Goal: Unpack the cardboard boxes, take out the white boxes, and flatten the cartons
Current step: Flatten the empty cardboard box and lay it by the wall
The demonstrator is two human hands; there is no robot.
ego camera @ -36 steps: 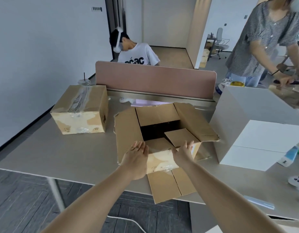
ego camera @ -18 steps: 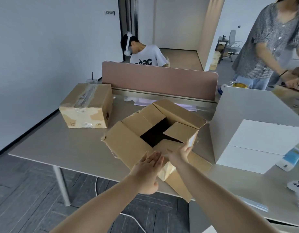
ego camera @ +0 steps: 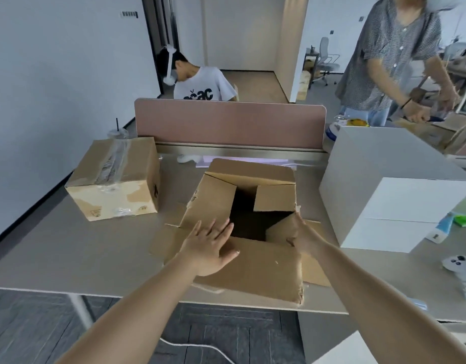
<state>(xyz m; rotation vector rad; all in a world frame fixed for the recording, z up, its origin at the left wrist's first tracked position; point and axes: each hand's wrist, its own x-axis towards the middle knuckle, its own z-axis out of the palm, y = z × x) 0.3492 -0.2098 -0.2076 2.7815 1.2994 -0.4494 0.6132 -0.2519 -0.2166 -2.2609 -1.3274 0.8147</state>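
Head view: an open cardboard carton (ego camera: 252, 266) sits mid-table (ego camera: 69, 245) near the front edge, flaps splayed. The left hand (ego camera: 208, 248) lies flat on its near flap, fingers spread. The right hand (ego camera: 304, 233) is against the carton's right edge; whether it clasps it is unclear. A taped carton (ego camera: 113, 179) stands to the left and stacked white boxes (ego camera: 384, 190) to the right, with a pink divider (ego camera: 229, 124) behind.

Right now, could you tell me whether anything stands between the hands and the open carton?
Nothing visible does. The left hand lies flat on the open carton, on its near panel, and the right hand touches its right-side flap.
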